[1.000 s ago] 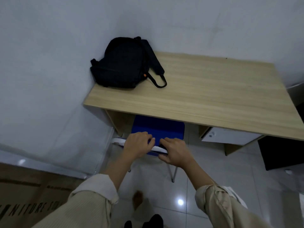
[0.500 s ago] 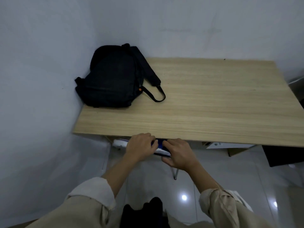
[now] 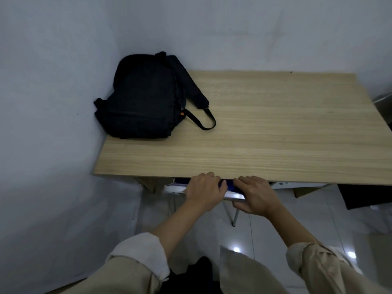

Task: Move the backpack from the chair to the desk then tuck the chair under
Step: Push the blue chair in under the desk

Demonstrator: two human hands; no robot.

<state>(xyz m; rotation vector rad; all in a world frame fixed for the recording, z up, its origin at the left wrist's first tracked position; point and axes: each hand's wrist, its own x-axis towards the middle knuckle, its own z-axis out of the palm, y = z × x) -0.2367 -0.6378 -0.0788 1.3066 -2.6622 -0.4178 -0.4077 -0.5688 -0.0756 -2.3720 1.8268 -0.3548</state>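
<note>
One backpack (image 3: 144,98), one chair (image 3: 231,193), two hands.

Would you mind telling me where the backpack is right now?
In the head view the backpack lies on the desk's far left corner, against the wall, well beyond both hands at the near edge.

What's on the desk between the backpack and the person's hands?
Nothing. In the head view, only bare wooden desk lies between the black backpack and the left hand and right hand gripping the chair at the near edge.
</note>
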